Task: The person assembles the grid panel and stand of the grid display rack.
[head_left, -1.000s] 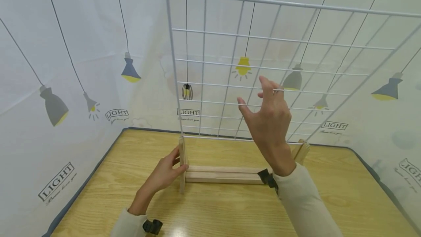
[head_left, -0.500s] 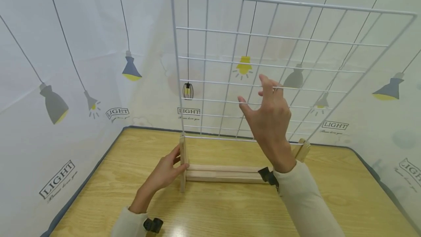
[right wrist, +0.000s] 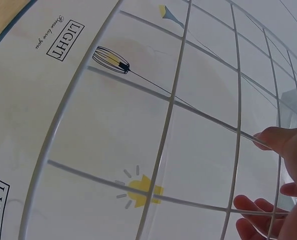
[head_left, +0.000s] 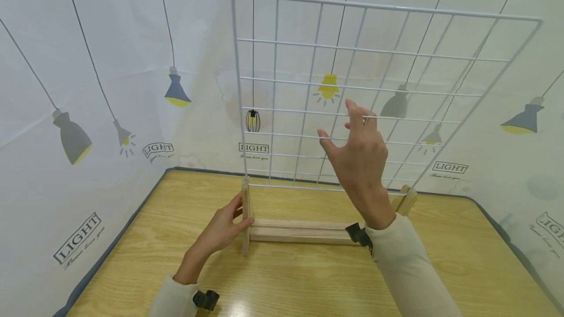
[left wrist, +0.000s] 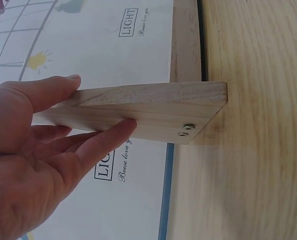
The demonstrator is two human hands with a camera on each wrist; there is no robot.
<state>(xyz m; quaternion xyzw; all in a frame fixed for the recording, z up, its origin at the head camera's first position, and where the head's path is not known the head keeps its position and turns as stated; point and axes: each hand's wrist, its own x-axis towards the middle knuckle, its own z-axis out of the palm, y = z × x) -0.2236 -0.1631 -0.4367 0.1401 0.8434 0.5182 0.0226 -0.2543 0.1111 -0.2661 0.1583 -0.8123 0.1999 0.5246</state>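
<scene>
A white wire grid panel (head_left: 396,8) stands leaning above a pale wooden frame, its lower edge between two wooden uprights. My left hand (head_left: 222,229) grips the left wooden upright (head_left: 246,246). In the left wrist view the thumb lies on the top edge of the upright (left wrist: 168,107) and the fingers touch its outer face, near two metal screws (left wrist: 186,130). My right hand (head_left: 363,160) holds the grid panel; in the right wrist view its thumb (right wrist: 273,139) and curled fingers meet the wires. The right upright (head_left: 406,200) stands partly behind my right forearm.
A wooden crossbar (head_left: 304,235) joins the uprights low down on the wood-grain table (head_left: 299,283). White sheeting printed with lamps (head_left: 176,89) encloses the back and sides. Each wrist wears a black strap camera mount (head_left: 206,300).
The grid panel's top edge has shifted slightly down and its upper right corner has come left into view, so its tilt has changed. Both hands keep nearly the same places.
</scene>
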